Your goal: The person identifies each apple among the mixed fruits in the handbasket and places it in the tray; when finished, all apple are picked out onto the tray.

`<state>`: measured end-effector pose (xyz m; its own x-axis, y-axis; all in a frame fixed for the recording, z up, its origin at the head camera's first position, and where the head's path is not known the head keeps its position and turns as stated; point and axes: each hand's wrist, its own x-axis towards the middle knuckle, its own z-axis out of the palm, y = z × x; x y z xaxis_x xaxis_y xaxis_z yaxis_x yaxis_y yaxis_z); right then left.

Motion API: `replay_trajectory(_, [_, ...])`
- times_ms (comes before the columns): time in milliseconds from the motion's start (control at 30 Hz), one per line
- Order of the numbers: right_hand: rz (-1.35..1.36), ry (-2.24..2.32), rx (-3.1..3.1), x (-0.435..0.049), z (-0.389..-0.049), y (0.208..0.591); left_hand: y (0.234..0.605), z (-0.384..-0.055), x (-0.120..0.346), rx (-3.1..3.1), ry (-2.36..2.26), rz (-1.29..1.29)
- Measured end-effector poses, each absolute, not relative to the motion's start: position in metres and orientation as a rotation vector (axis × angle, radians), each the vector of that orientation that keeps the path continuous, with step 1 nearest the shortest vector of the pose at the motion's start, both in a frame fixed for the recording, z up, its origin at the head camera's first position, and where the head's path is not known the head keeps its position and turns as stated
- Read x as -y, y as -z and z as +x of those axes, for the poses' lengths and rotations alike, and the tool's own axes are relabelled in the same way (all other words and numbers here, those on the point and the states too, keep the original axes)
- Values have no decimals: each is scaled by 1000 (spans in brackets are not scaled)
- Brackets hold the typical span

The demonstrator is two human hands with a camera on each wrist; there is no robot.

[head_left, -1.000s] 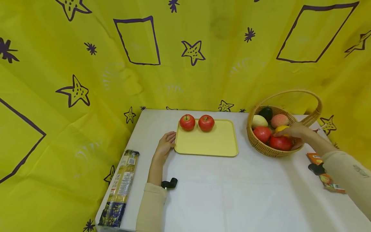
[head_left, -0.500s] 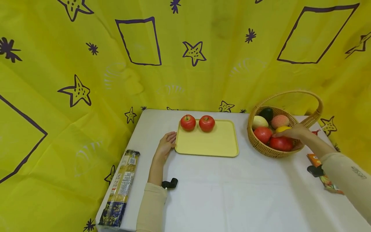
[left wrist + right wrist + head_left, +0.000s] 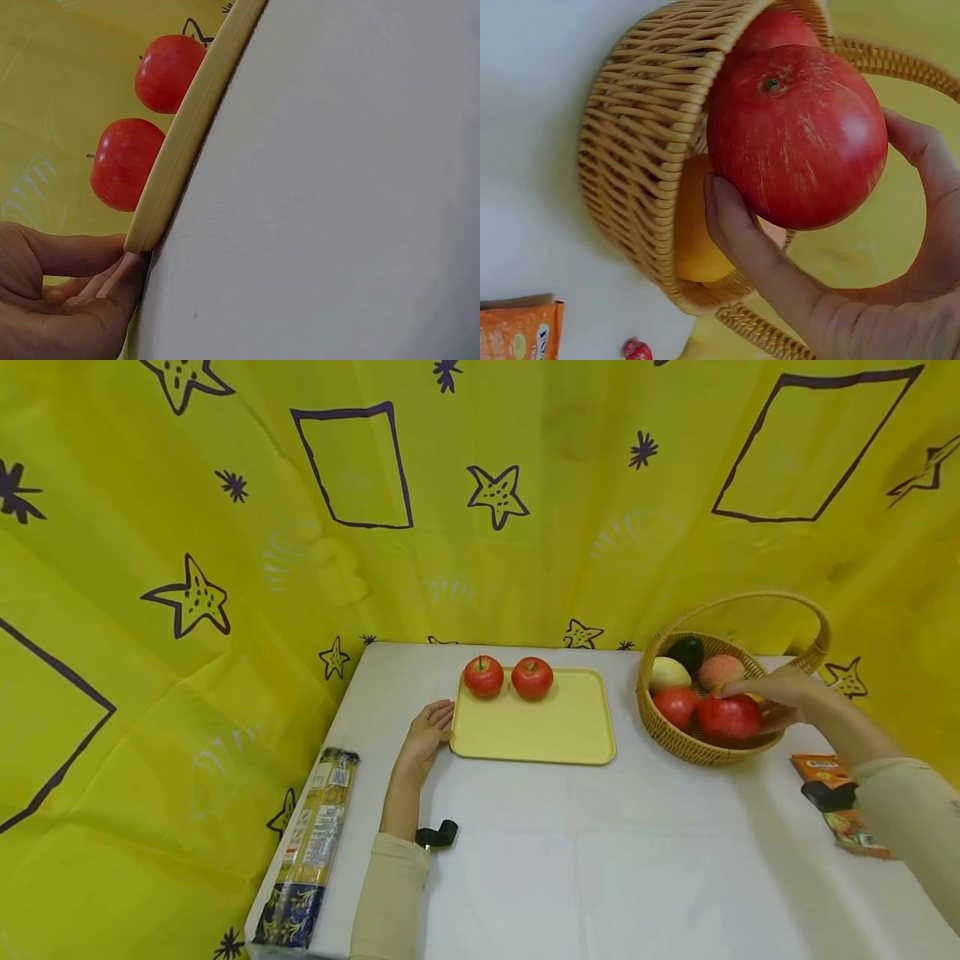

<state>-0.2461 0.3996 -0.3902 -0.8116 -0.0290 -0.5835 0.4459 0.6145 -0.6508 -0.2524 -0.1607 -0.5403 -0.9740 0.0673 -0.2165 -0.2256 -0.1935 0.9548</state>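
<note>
Fruit [image 3: 729, 720], round and red, is grasped between thumb and fingers of the right hand [image 3: 791, 689], at five o'clock in the wicker basket's mouth [image 3: 678, 745]; the left hand [image 3: 426, 735], fingers loosely extended, touches the yellow tray [image 3: 540, 731] at nine o'clock.

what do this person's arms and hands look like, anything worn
The left hand and right hand are ungloved. The left sleeve and right sleeve are plain-looking beige, their cuffs ending short of the wrists. A small black fitting shows beside each cuff, the left one and the right one.
</note>
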Motion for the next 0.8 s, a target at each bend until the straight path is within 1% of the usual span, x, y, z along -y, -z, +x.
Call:
replay_trajectory(367, [274, 1283, -2219, -397, -246, 382, 545, -255, 162, -1833, -2311, -172])
replay_trajectory(567, [190, 1389, -2247, -391, -240, 381, 543, -255, 161, -1847, -2290, -198])
replay_trajectory(800, [207, 1527, -2311, -383, -232, 383, 542, -253, 162, -1848, -2286, -201])
